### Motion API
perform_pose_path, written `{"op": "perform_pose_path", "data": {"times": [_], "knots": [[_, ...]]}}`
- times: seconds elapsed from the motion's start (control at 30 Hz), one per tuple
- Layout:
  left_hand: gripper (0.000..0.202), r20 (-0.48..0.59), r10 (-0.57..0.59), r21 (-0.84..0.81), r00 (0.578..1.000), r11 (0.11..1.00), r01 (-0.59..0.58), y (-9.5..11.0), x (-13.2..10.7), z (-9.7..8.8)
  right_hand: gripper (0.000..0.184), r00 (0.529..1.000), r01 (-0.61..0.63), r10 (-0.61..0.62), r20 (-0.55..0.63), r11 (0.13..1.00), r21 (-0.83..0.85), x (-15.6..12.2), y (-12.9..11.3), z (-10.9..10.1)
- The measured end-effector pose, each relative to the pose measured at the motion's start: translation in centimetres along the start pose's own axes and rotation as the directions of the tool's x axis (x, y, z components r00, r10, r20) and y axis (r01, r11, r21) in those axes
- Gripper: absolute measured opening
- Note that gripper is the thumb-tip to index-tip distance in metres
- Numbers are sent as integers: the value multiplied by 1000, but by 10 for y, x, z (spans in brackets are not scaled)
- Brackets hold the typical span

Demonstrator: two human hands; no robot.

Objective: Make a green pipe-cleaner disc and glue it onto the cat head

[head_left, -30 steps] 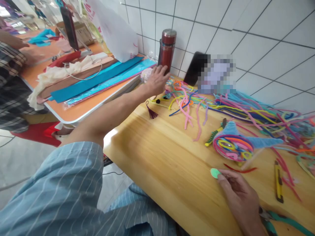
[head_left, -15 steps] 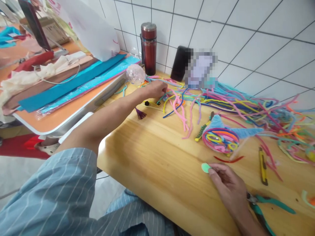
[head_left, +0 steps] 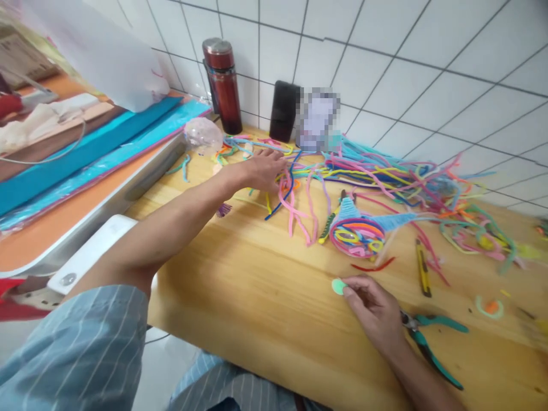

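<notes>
Drawn back from the flask (head_left: 222,85), my left hand (head_left: 263,170) now lies on the pipe cleaners (head_left: 299,188), strands running rightward from its fingers; whether they grip, I cannot tell. Well apart, my right hand (head_left: 374,311) pinches a green disc (head_left: 338,286) over the tabletop (head_left: 257,285).

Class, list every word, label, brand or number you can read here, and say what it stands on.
No text can be read.
white bag: pink print, too blurred to read.
panel by the wall: pixelated, unreadable.
red flask: no label shows.
</notes>
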State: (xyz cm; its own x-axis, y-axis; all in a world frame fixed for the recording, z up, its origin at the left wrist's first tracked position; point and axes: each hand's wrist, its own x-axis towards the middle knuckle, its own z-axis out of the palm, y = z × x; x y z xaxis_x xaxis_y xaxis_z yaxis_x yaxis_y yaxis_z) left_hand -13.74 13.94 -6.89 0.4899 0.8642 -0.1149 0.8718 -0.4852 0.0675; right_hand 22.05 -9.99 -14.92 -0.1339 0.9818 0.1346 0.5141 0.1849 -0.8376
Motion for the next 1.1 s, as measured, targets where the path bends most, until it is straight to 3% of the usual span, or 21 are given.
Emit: {"op": "perform_pose_path", "data": {"times": [0.13, 0.2, 0.3, 0.5, 0.73, 0.83, 0.97, 1.1], "knots": [[46, 79, 41, 12, 996, 999, -42, 13, 8, 10, 8, 999, 38, -38, -3, 999, 12, 2, -10, 2], [35, 46, 15, 49, 999, 999, -17, 13, 12, 15, 7, 998, 63, -63, -3, 998, 21, 3, -14, 2], [33, -4, 14, 81, 1000, 997, -14, 7, 17, 22, 6, 997, 71, -70, -15, 997, 28, 5, -16, 4], [28, 26, 74, 16, 997, 997, -74, -10, 18, 26, 10, 996, 86, -87, 17, 995, 43, 6, -17, 3], [32, -74, 70, -56, 995, 996, -74, -16, 5, 8, 8, 997, 63, -65, 29, 996, 55, 2, -16, 3], [30, -150, 45, -66, 988, 996, -56, -9, -1, 2, 9, 999, 37, -40, 37, 997, 63, 4, -18, 2], [25, -183, -5, -69, 983, 998, -8, 16, -5, 9, 11, 999, 22, -24, 43, 999, 48, 7, -23, 0], [28, -56, -28, -53, 998, 998, 25, 48, -6, 25, 14, 1000, -4, 4, -1, 1000, -5, 4, -19, -3]]}}
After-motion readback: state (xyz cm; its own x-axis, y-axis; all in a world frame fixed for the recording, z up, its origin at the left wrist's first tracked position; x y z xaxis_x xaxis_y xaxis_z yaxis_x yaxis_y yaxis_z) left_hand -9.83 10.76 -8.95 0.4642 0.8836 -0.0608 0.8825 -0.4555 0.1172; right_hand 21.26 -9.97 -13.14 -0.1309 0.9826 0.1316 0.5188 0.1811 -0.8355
